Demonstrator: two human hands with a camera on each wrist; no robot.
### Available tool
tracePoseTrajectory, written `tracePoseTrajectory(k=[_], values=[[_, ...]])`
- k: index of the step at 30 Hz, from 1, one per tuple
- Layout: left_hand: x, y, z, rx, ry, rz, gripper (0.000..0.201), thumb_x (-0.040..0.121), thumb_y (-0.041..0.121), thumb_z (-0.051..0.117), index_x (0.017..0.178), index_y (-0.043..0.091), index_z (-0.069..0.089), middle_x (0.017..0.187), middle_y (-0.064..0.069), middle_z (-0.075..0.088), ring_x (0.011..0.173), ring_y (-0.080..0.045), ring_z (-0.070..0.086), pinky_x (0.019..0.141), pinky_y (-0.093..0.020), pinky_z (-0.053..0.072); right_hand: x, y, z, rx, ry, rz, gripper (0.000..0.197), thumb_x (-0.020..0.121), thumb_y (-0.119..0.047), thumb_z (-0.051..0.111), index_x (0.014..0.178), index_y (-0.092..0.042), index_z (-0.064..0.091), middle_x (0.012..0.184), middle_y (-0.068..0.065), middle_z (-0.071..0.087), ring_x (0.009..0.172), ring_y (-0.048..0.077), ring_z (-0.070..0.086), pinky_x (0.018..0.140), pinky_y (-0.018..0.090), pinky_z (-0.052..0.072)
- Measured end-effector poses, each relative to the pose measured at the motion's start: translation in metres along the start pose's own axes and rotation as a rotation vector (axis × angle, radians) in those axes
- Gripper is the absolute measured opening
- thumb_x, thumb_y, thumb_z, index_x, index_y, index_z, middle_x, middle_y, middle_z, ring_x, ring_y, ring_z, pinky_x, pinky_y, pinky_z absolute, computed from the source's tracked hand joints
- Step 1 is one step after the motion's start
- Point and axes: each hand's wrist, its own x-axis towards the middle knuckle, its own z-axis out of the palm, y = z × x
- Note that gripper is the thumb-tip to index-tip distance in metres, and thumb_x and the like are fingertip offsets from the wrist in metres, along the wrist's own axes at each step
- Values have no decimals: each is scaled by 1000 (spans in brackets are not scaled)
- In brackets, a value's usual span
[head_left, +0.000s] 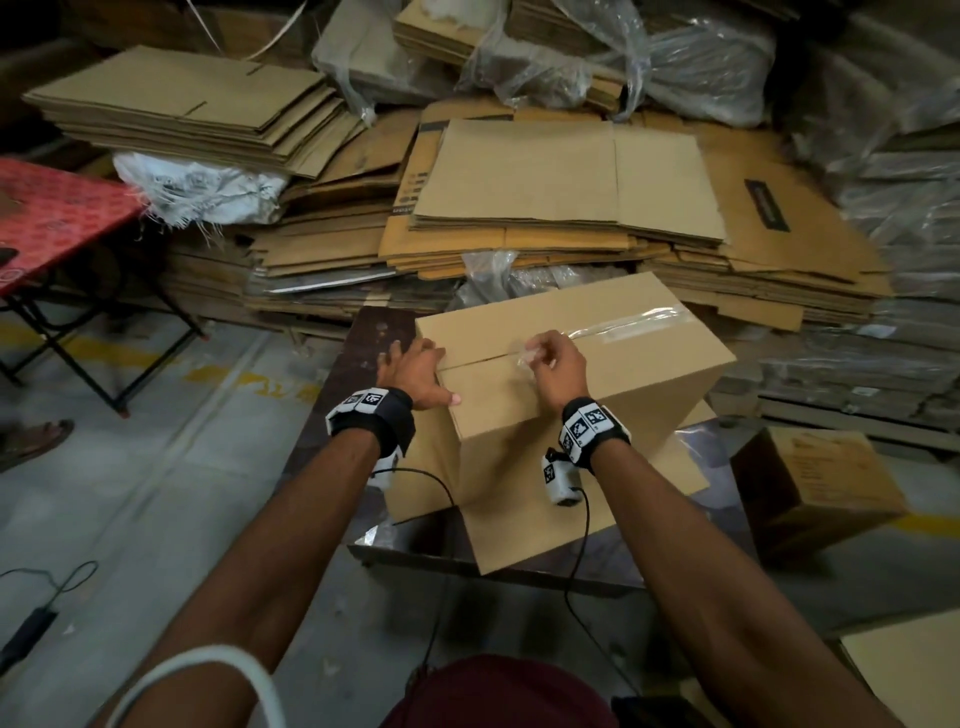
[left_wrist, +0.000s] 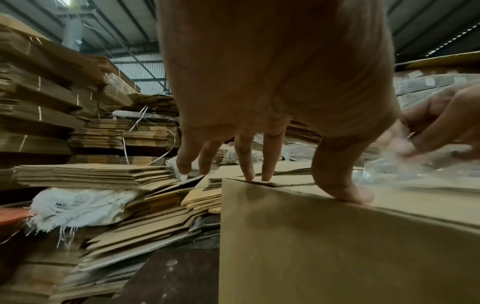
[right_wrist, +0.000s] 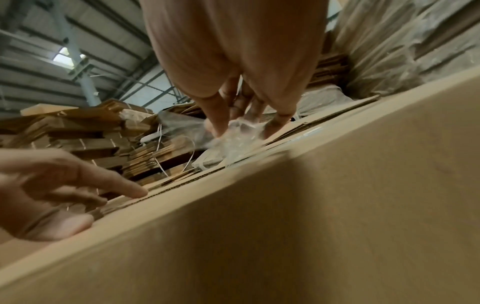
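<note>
Your right hand (head_left: 558, 366) is pinching the crumpled clear tape (head_left: 631, 323), peeling the cardboard box (head_left: 498, 402) seam: near half bared, far half pending; your flat-fingered left hand (head_left: 413, 371) is bracing the box.

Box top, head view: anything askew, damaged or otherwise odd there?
The clear tape along the seam of the box sticks only at the far end; its near end is lifted and crumpled, pinched by the right hand. The bared seam gapes slightly. The left hand presses the left corner.

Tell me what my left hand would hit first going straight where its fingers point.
Probably the pile of flat cardboard behind the box; the left hand points off its corner.
</note>
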Motion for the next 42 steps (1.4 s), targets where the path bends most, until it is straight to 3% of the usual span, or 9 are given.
tracePoseTrajectory(k=[3, 6, 10, 18, 22, 26, 30, 36, 42], values=[[-5, 13, -8, 72, 14, 20, 79, 78, 47, 79, 147, 22, 49, 158, -8, 37, 149, -42, 20, 122, -58, 17, 2, 2, 4, -173, -15, -39, 36, 75, 12, 58, 86, -20, 71, 99, -3, 64, 98, 12, 50, 88, 19, 38], [-13, 32, -4, 22, 84, 174, 75, 78, 41, 76, 146, 20, 52, 150, -11, 47, 141, -33, 33, 117, -47, 30, 2, 4, 8, -262, -40, 5, 38, 73, 2, 79, 102, -23, 74, 107, -6, 60, 116, 19, 43, 100, 26, 39], [-28, 53, 14, 29, 4, 280, 106, 71, 71, 76, 153, 14, 40, 155, -12, 40, 142, -31, 33, 115, -47, 32, 1, 7, 9, -329, 10, -7, 44, 79, 4, 74, 120, -8, 65, 122, 9, 59, 111, 24, 56, 98, 21, 38], [-31, 47, 12, 167, -39, 288, 103, 67, 60, 83, 151, 16, 42, 160, -12, 33, 146, -31, 31, 119, -46, 31, 8, 16, 0, -862, -76, -186, 23, 92, -7, 65, 110, -19, 73, 130, 8, 54, 121, 31, 34, 102, 42, 36], [-31, 42, -6, 175, -68, 253, 96, 59, 50, 91, 140, 13, 55, 149, -12, 45, 137, -32, 43, 109, -48, 43, 15, 17, -3, -484, -109, -119, 11, 94, -11, 62, 100, -20, 66, 146, 7, 30, 133, 27, 30, 110, 41, 29], [-29, 30, -16, 138, -94, 198, 96, 56, 36, 94, 141, 15, 55, 149, -9, 46, 135, -31, 45, 105, -48, 47, 25, 14, -13, 65, -183, 132, 14, 104, -22, 49, 94, -17, 57, 116, 11, 67, 112, 39, 63, 92, 43, 53], [-27, 26, -20, 120, -116, 170, 107, 52, 32, 95, 148, 18, 50, 151, -5, 46, 136, -30, 47, 105, -46, 48, 32, 21, -23, 1, -29, 82, 25, 109, -37, 40, 108, -14, 50, 102, 14, 66, 98, 37, 65, 90, 58, 56], [-19, 40, -14, 220, -114, 184, 79, 53, 40, 91, 122, 12, 63, 126, -9, 56, 113, -32, 57, 86, -44, 51, 44, 23, -31, -164, -88, 40, 26, 109, -27, 39, 124, -14, 55, 131, 14, 56, 124, 31, 49, 108, 45, 40], [-12, 68, 1, 109, -98, 260, 100, 66, 47, 87, 150, 18, 42, 150, -13, 43, 137, -34, 41, 111, -49, 41, 47, 25, -34, -205, -192, 19, 31, 93, 0, 60, 109, -23, 74, 124, 12, 66, 100, 19, 67, 71, 11, 53]])
